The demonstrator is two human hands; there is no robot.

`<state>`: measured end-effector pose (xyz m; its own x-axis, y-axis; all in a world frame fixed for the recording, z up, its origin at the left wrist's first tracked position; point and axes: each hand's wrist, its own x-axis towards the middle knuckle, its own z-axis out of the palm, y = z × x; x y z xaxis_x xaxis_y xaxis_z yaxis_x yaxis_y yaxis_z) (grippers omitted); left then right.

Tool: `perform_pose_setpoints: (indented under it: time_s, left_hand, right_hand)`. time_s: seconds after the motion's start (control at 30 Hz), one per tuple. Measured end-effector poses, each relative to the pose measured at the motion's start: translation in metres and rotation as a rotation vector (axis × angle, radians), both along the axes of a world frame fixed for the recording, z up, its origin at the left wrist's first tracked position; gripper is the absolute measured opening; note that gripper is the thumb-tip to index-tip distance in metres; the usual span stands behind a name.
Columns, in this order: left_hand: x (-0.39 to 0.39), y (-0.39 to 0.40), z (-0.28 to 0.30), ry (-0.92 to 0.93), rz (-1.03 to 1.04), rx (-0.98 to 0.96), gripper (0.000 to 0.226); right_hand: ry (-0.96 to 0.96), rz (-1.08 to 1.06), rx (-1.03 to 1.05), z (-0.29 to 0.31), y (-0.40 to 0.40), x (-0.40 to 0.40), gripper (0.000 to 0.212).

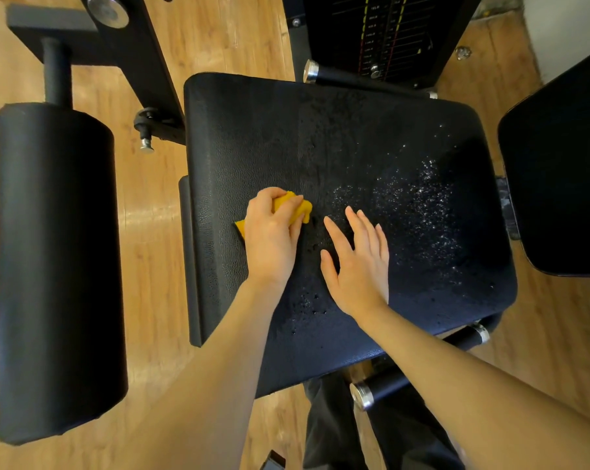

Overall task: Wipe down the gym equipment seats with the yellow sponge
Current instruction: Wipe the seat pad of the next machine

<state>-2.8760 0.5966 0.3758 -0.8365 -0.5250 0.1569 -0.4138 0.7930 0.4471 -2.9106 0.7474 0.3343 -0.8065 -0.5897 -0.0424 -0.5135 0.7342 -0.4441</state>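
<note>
Head view: left hand (273, 237), frame centre, grips yellow sponge (295, 207) against black seat (320, 137). Right hand (359, 266) beside it, fingers straight, flat on seat. Droplets (422, 205) centre right. Roller pad (54, 266) left; wood floor (151, 239). Weight stack (385, 35) top, labels unreadable.

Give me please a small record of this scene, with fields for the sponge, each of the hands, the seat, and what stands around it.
sponge: yellow sponge, on the seat's left part
left hand: left hand grips the sponge against the seat
right hand: right hand flat, fingers straight, resting on the seat beside the sponge
seat: black padded seat, droplets scattered on its right part
around: roller pad at left, weight stack beyond, wooden floor
</note>
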Motion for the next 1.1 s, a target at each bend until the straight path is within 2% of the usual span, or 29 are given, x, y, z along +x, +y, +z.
perform_pose_setpoints:
  time_s: [0.17,0.4,0.67,0.8,0.9,1.1]
  left_hand:
    - [0.022,0.012,0.000,0.007,-0.037,-0.004,0.031]
    - [0.077,0.046,0.009,-0.080,-0.097,0.012,0.031]
    - [0.146,0.095,0.014,-0.093,-0.032,0.101,0.038]
    - [0.137,0.089,0.018,-0.069,0.004,0.156,0.037]
    - [0.112,0.069,0.011,-0.017,0.125,0.217,0.035]
    - [0.090,0.051,0.009,-0.086,0.038,0.084,0.035]
  right_hand:
    - [0.007,0.001,-0.011,-0.001,0.000,0.001,0.051]
    - [-0.042,0.035,-0.016,0.002,0.003,-0.002,0.051]
    - [-0.035,0.174,0.024,0.018,0.043,0.031,0.049]
    - [-0.075,0.147,0.017,0.017,0.055,0.063,0.049]
    - [-0.085,0.103,0.058,0.017,0.056,0.078,0.052]
    - [-0.113,0.044,0.077,0.017,0.050,0.082,0.051]
